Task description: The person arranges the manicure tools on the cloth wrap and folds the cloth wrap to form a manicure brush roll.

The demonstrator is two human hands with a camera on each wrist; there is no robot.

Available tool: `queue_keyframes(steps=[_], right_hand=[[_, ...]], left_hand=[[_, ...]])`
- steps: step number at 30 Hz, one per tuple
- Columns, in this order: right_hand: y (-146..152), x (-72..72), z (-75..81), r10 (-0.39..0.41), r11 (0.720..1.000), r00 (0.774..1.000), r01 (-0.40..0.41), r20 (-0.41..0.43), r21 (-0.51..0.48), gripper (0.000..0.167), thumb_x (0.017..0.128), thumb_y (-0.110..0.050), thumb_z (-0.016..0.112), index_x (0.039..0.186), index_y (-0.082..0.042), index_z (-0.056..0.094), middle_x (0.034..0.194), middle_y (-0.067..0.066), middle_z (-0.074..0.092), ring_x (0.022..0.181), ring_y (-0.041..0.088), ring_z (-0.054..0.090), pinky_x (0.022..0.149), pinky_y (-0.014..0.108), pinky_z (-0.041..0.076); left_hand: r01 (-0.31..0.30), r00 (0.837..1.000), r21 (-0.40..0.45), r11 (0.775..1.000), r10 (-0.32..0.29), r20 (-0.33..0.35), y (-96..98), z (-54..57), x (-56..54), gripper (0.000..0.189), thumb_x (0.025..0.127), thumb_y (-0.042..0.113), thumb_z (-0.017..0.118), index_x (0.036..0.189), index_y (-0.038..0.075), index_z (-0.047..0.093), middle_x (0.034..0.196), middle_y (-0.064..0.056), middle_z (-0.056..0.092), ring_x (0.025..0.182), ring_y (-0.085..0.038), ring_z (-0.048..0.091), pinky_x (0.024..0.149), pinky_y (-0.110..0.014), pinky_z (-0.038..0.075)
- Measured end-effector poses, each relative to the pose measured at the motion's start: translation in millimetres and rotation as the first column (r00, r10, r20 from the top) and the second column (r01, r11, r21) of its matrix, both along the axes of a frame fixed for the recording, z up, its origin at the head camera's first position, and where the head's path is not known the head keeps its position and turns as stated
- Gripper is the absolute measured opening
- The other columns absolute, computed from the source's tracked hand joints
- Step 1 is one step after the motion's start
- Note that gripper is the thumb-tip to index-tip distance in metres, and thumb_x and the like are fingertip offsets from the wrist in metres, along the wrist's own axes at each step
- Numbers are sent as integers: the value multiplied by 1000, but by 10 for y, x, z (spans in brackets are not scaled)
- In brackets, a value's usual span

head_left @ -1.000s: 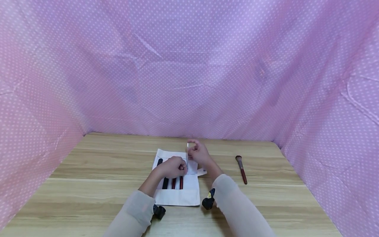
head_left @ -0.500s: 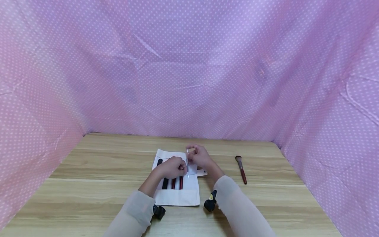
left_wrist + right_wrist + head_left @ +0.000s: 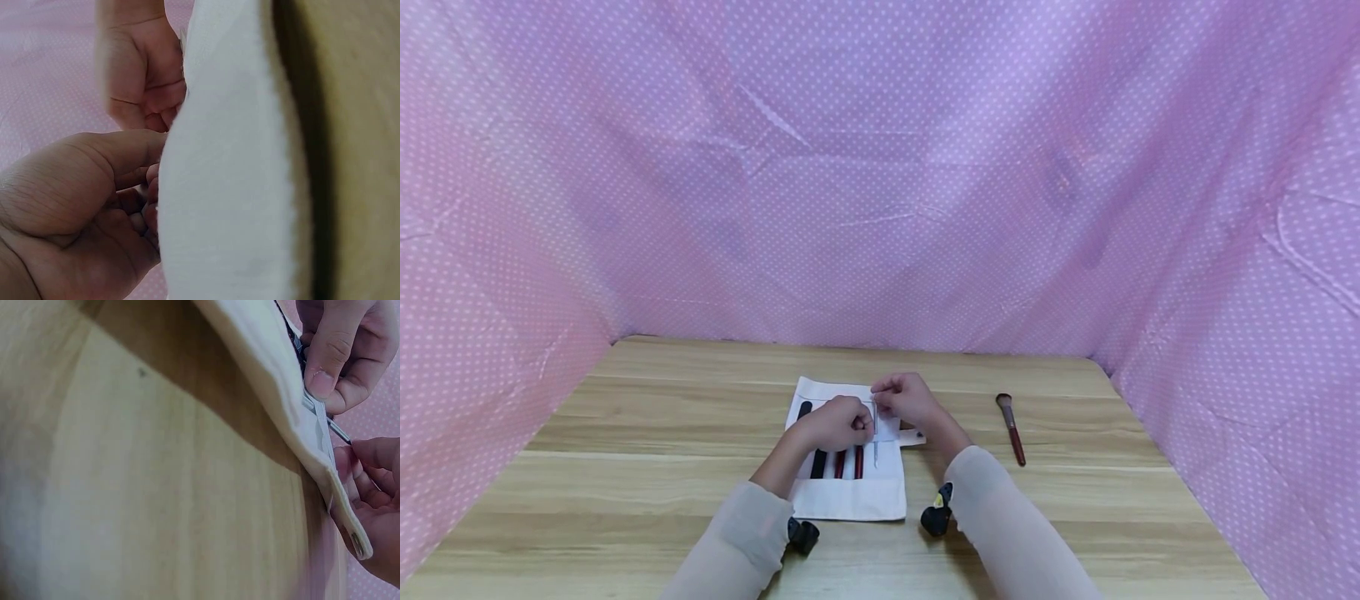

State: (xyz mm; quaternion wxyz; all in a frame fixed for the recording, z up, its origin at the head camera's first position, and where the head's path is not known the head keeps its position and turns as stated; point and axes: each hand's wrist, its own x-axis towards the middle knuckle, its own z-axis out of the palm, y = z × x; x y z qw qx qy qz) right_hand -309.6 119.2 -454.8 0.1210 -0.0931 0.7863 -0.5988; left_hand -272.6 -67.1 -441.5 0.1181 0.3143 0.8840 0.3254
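Observation:
A white cloth brush roll (image 3: 850, 502) lies unfolded on the table. My left hand (image 3: 838, 423) lies over its middle; in the right wrist view its thumb and finger pinch a white elastic band (image 3: 323, 422). My right hand (image 3: 906, 398) pinches the upper end of a slim silver metal tool (image 3: 339, 431), whose shaft passes under the band. The tool's thin lower end (image 3: 876, 456) shows below the band, on the cloth. To its left sit a black flat tool (image 3: 818, 465) and two red handles (image 3: 849, 463), partly hidden by my left hand.
A makeup brush (image 3: 1011, 429) with a red handle lies on the wooden table (image 3: 662, 467), right of my right arm. The roll's strap tab (image 3: 912, 437) sticks out to the right. Pink dotted cloth (image 3: 880, 208) hangs around the table's back and sides.
My right hand has moved down towards me, sliding the silver tool farther under the band, so its lower end now reaches nearer the bottom flap. My left hand has stayed in place.

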Motion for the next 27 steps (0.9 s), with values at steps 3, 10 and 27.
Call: queue_keyframes(steps=[3, 10, 27], right_hand=[[25, 15, 7, 7, 999, 1000, -7, -1, 32, 12, 96, 5, 61, 105, 6, 68, 88, 9, 68, 74, 13, 64, 71, 27, 57], [88, 65, 68, 52, 992, 999, -53, 11, 118, 11, 92, 6, 64, 101, 6, 71, 88, 9, 69, 75, 14, 63, 70, 26, 55], [249, 70, 159, 103, 970, 995, -99, -5, 223, 12, 99, -5, 64, 103, -2, 74, 93, 6, 69, 77, 17, 64, 68, 30, 56]], left_hand=[[-1, 1000, -1, 1000, 1, 1, 7, -2, 4, 17, 95, 1, 66, 81, 10, 70, 68, 7, 53, 65, -8, 49, 65, -26, 41], [-20, 999, 0, 1000, 20, 25, 11, 15, 14, 17, 95, 1, 66, 81, 10, 70, 69, 6, 56, 65, -9, 51, 65, -27, 43], [-33, 997, -9, 999, 33, 70, -11, 9, -5, 17, 98, 3, 66, 83, 11, 71, 70, 5, 55, 64, -10, 51, 65, -28, 44]])
